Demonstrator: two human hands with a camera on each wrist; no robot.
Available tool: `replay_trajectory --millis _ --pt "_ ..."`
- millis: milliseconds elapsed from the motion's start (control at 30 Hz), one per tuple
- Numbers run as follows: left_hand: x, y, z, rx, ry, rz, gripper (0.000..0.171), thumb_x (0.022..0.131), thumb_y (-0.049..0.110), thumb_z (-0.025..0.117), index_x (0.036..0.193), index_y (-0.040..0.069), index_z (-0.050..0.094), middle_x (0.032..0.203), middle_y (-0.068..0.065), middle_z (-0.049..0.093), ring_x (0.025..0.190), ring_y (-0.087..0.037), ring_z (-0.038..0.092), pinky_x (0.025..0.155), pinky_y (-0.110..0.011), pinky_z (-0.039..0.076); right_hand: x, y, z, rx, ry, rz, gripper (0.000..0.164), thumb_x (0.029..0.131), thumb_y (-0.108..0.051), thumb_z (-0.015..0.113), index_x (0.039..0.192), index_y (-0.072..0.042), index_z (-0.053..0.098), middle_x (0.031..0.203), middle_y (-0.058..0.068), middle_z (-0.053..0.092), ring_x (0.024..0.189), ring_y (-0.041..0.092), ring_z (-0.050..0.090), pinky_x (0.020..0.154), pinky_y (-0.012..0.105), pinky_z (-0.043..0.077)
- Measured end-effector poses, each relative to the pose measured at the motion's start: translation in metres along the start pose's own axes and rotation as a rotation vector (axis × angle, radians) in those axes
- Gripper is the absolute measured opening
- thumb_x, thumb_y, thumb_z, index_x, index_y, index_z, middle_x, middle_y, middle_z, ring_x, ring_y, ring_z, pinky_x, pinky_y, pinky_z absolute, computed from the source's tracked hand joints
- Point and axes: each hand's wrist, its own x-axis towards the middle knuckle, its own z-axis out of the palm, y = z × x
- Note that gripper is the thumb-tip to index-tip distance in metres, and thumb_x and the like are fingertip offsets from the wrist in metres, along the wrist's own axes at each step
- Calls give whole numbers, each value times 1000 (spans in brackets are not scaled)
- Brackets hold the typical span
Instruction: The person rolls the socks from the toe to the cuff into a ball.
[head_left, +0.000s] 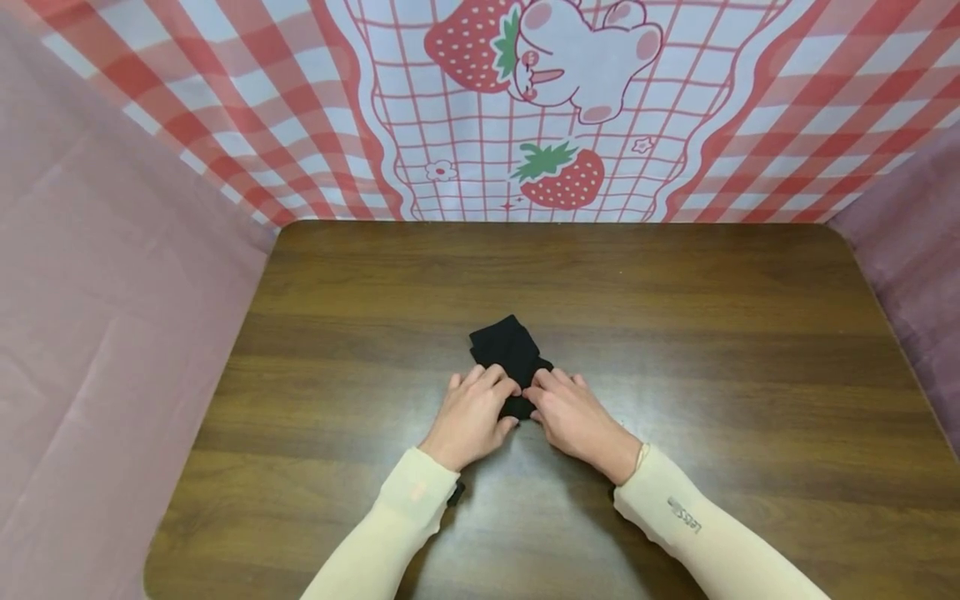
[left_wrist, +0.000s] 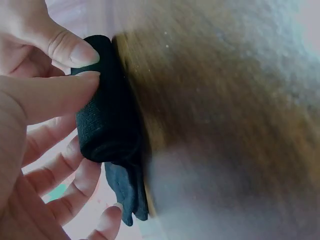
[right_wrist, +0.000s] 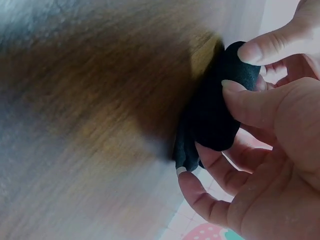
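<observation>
A black cloth (head_left: pixel 504 346), sock-like in look, lies at the middle of the table, its far end flat and layered. Its near end is a thick roll, as the left wrist view shows of the black cloth (left_wrist: pixel 107 117). My left hand (head_left: pixel 467 418) grips the left side of this roll, thumb on the near face and fingers over the far side. From the right, my right hand (head_left: pixel 573 419) pinches the same roll, thumb close to the other thumb. In the right wrist view the loose layers of the black cloth (right_wrist: pixel 187 150) stick out beyond the roll.
The brown wood-grain table (head_left: pixel 337 333) has rounded corners. A red-and-white checked cloth (head_left: pixel 300 108) with strawberries hangs behind its far edge. Pink cloth (head_left: pixel 112 292) hangs along the left side, and a mauve one (head_left: pixel 907 233) along the right.
</observation>
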Motion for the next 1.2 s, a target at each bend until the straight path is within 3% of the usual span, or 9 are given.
replay_trajectory --millis 233,533,900,1200 --pt "0 0 1 23 10 6 28 81 23 83 105 16 71 102 5 64 91 -16 57 71 -35 35 0 0 -2 -4 -6 -6 20 84 -9 77 104 -5 72 91 4 56 81 22 52 67 37 36" --pt "1 -2 3 27 18 -6 25 84 24 81 106 14 72 102 5 66 91 -15 59 72 -35 36 0 4 2 73 76 -2 36 73 -8 86 104 -6 66 104 7 58 93 27 55 70 40 41" --pt "0 -1 0 19 -5 -20 28 87 27 78 111 15 72 105 3 64 94 -18 57 71 -36 37 1 7 1 45 76 -2 24 79 -6 81 101 -5 72 98 6 64 90 25 57 68 37 38" --pt "0 -3 1 -6 38 4 27 81 21 82 106 16 71 104 4 63 93 -16 54 72 -35 37 3 5 -2 45 18 13 21 84 -8 78 104 -5 73 93 6 64 85 26 58 64 35 36"
